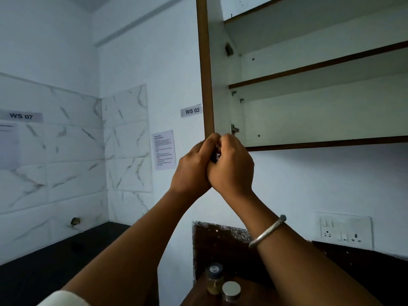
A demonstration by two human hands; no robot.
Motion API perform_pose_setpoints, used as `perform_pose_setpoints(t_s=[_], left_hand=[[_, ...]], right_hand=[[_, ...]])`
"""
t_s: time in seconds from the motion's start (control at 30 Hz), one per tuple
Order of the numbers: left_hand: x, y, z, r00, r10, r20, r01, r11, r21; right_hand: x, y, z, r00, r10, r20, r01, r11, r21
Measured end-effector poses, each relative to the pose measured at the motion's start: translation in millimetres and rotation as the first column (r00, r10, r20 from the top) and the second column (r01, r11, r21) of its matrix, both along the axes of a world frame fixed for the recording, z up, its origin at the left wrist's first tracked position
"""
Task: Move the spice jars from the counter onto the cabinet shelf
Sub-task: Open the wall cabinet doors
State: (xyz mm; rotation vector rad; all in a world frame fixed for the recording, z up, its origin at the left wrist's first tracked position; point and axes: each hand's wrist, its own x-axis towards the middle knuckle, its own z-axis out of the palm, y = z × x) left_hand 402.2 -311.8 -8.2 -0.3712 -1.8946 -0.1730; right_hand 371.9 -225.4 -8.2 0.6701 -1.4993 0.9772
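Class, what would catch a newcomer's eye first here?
The left hand and right hand meet, fingers curled, mid-frame at the lower corner of the open white brown-edged cabinet. A silver metal bangle rings the right wrist. Below stand a dark-lidded glass spice jar and a silver-lidded glass jar.

Wall tiles [72, 151]: glossy marble-look. Cabinet [331, 115]: smooth matt white, wood-brown edging. Jars [214, 278]: clear glass. Bangle [268, 231]: metal.

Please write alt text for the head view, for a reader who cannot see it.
The left hand and right hand are raised and curled together around a small, mostly hidden object by the bottom of an open cabinet. Two jars stand on the counter below.
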Motion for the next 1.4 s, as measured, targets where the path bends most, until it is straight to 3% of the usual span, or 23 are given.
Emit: perform_pose_setpoints(t_s=[0.17,0.27,0.43,0.53,0.7,0.83,0.97,1.13,1.4], left_hand=[[8,-54,2,0.999,0.020,0.028,-0.019,1.000,-0.020],[8,-73,2,1.000,0.001,0.023,0.000,1.000,-0.017],[7,-99,-13,0.999,0.040,0.029,-0.042,0.996,0.084],[10,-114,-19,0.991,0.078,0.105,-0.091,0.988,0.126],[18,-138,-25,0.960,0.131,0.248,-0.143,0.989,0.034],[17,-146,-32,0.944,0.163,0.286,-0.157,0.987,-0.044],[14,-142,-50,0.902,0.179,0.393,-0.173,0.984,-0.051],[7,-143,-101,0.808,0.242,0.538,-0.166,0.968,-0.186],[1,-144,-226,0.650,0.089,0.755,-0.079,0.996,-0.049]], right_hand=[[10,-49,2,0.984,-0.161,0.080,0.152,0.983,0.107],[12,-69,1,0.983,-0.108,0.148,0.095,0.991,0.096],[12,-96,-6,0.976,0.008,0.217,-0.060,0.971,0.232],[7,-109,-12,0.965,0.061,0.254,-0.134,0.949,0.284],[1,-132,-27,0.920,0.142,0.365,-0.250,0.931,0.267],[-3,-140,-40,0.936,0.118,0.333,-0.195,0.958,0.209],[-8,-136,-57,0.920,0.015,0.391,-0.112,0.968,0.226],[-17,-129,-112,0.862,-0.146,0.485,-0.072,0.912,0.403],[-19,-119,-236,0.745,-0.249,0.619,-0.184,0.815,0.549]])
